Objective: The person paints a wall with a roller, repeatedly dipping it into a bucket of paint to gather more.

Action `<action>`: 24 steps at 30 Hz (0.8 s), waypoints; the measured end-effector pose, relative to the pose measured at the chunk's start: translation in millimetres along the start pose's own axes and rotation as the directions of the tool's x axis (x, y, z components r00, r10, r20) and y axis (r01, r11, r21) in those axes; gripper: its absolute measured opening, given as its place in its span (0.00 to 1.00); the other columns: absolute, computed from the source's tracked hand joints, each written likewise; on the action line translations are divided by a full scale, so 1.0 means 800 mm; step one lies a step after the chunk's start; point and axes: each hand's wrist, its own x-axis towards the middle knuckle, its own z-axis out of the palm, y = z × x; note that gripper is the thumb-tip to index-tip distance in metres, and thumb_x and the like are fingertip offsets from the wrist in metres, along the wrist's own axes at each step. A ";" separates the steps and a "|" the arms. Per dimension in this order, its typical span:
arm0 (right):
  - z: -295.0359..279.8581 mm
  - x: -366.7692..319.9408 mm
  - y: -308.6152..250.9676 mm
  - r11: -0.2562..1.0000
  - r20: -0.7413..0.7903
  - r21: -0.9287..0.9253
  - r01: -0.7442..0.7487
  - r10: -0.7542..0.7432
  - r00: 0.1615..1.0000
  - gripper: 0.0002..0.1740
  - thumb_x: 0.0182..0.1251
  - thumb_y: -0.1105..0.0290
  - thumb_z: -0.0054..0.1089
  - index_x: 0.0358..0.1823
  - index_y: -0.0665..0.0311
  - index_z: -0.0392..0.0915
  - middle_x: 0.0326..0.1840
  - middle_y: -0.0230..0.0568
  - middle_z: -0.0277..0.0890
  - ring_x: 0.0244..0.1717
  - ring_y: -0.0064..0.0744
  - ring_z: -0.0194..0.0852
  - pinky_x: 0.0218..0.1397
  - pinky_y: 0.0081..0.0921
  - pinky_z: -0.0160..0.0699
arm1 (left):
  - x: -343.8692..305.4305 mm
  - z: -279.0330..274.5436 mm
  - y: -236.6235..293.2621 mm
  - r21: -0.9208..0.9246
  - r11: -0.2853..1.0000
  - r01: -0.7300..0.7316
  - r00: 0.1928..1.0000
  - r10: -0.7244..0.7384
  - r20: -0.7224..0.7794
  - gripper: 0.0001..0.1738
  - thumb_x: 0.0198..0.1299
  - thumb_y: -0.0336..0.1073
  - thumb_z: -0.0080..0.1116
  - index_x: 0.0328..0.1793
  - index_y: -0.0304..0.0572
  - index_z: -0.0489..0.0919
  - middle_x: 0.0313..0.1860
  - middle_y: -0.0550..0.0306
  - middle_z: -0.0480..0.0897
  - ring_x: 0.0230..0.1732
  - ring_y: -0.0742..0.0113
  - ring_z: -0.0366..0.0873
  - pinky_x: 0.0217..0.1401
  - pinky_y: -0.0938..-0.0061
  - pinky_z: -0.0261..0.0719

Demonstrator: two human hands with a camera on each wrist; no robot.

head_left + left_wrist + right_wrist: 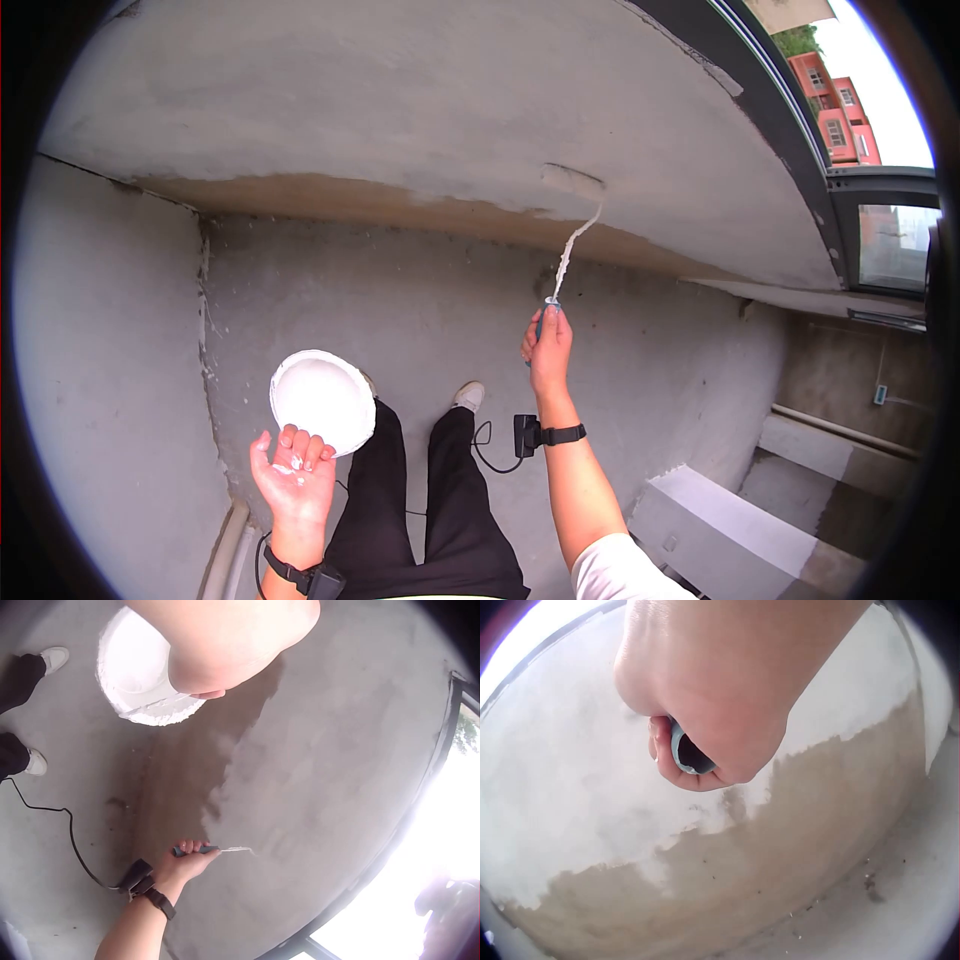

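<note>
A round white bucket point(335, 385), white inside, is at my left hand point(295, 485), which holds it with curled fingers, palm up and marked with white; how the fingers grip it is partly hidden. From the left wrist, the bucket point(135, 656) lies partly behind the hand point(240, 645). My right hand point(548, 350) grips the blue-grey handle of a paint roller, also seen in the right wrist view as a round handle end point(690, 754) inside the curled fingers. The roller's white-coated rod point(568, 250) reaches up to its head point(573, 181), which lies against the whitish wall point(400, 110).
A brownish uncoated strip point(320, 200) runs along the wall's lower part, above the grey floor point(300, 290). The dark window frame point(800, 150) is at upper right. Pipes point(222, 550) stand at lower left, and a pale ledge point(730, 520) at lower right. A cable point(71, 832) hangs near the right wrist.
</note>
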 end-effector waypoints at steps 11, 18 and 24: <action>0.010 -0.038 -0.057 0.997 0.029 -0.069 -0.042 0.044 0.999 0.21 0.89 0.52 0.41 0.40 0.59 0.67 0.17 0.26 0.57 0.13 0.17 0.50 0.16 0.21 0.52 | -0.004 0.008 -0.003 -0.048 0.999 0.006 1.000 -0.007 -0.010 0.18 0.68 0.50 0.54 0.30 0.51 0.65 0.20 0.65 0.57 0.23 0.70 0.55 0.42 0.69 0.61; 0.055 -0.046 -0.148 0.985 0.059 -0.078 0.156 -0.152 0.987 0.21 0.90 0.53 0.40 0.40 0.60 0.67 0.18 0.26 0.58 0.13 0.16 0.51 0.16 0.20 0.53 | -0.014 0.018 -0.006 -0.086 0.996 -0.003 1.000 0.004 0.011 0.19 0.69 0.50 0.55 0.30 0.51 0.66 0.18 0.66 0.58 0.22 0.70 0.56 0.41 0.70 0.63; 0.053 -0.012 -0.046 1.000 -0.018 -0.021 0.010 -0.010 1.000 0.19 0.89 0.54 0.44 0.37 0.57 0.67 0.18 0.21 0.56 0.15 0.14 0.50 0.17 0.20 0.50 | -0.013 0.021 -0.009 -0.066 0.997 -0.029 1.000 0.029 0.010 0.18 0.69 0.50 0.54 0.30 0.51 0.66 0.19 0.65 0.58 0.22 0.70 0.55 0.41 0.69 0.63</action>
